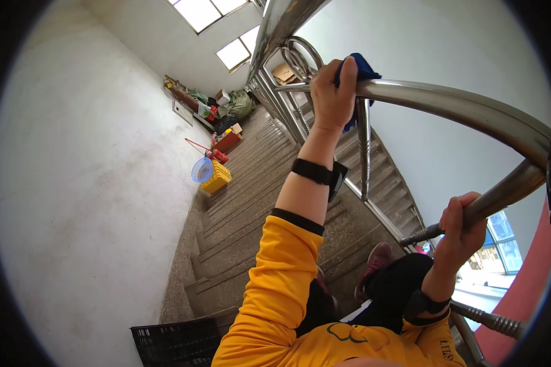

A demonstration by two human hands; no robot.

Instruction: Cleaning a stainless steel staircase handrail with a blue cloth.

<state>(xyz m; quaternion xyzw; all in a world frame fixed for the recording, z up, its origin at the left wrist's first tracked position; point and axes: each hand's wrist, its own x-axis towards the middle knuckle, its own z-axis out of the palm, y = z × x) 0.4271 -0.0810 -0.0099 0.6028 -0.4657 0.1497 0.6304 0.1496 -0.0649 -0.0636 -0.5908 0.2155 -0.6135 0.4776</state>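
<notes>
Blue cloth [360,68] sat bunched under the person's left hand [332,92], which clenched it against the polished steel handrail [447,104]. The rail's long axis ran rightward and downward from that hand, so the unwiped length lay to its right, toward the right hand [460,229]. Far to the left of the left hand, down the speckled stone stairs [251,202], a yellow crate [217,177] with a blue basin [201,170] stood by the white wall, with cardboard boxes [223,96] beyond. The right hand gripped a lower steel rail [502,192], closed firmly around it. The left hand was nearer the cloth.
</notes>
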